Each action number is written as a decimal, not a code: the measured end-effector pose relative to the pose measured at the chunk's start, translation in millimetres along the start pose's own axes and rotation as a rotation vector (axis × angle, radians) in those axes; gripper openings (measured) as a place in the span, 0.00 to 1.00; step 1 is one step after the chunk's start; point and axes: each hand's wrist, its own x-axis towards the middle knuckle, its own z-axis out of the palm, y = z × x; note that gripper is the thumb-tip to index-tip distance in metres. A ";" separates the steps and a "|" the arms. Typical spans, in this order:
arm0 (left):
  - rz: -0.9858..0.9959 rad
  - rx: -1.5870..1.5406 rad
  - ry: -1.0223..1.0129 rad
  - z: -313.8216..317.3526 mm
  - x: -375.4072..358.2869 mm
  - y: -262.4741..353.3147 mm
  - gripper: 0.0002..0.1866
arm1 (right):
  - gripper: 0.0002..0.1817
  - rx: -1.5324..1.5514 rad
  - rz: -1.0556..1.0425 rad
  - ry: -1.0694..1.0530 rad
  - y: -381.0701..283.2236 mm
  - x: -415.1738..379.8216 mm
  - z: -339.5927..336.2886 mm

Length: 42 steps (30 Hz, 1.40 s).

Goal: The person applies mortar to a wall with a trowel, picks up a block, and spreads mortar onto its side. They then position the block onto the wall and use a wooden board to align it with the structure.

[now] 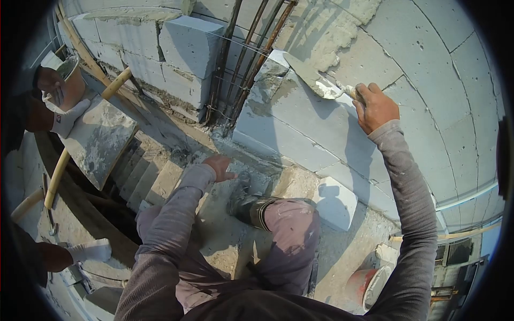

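Note:
My right hand [377,108] is closed round the handle of a trowel [310,75], whose blade lies against the top end of the pale block wall [316,125], with grey mortar near its handle end. My left hand [218,168] hangs above the floor near my boot, fingers partly spread, holding nothing. Just above it, upright rusty rebar [251,59] stands in the gap between two block walls. A loose white block [334,203] lies on the floor beside my knee.
At the left, a co-worker's gloved hands [72,117] are near a mortar-stained board [99,139] and a bucket [72,83]. A red bucket [361,283] stands at the lower right. Steps [142,179] descend at left. Bamboo poles [56,179] stick up there.

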 end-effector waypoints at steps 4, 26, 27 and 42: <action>-0.013 -0.015 -0.032 -8.2 -4.3 8.9 0.43 | 0.16 0.041 -0.019 -0.048 -17.8 1.7 -4.9; 0.010 0.011 -0.046 7.0 18.4 8.6 0.42 | 0.18 0.537 0.176 -0.014 51.5 -54.5 -34.3; 0.015 0.027 -0.033 7.9 18.1 11.1 0.42 | 0.19 0.482 0.087 -0.016 52.6 -55.7 -36.1; 0.035 0.018 -0.067 -0.8 26.7 20.6 0.47 | 0.16 0.036 0.087 -0.327 -16.3 20.3 -32.0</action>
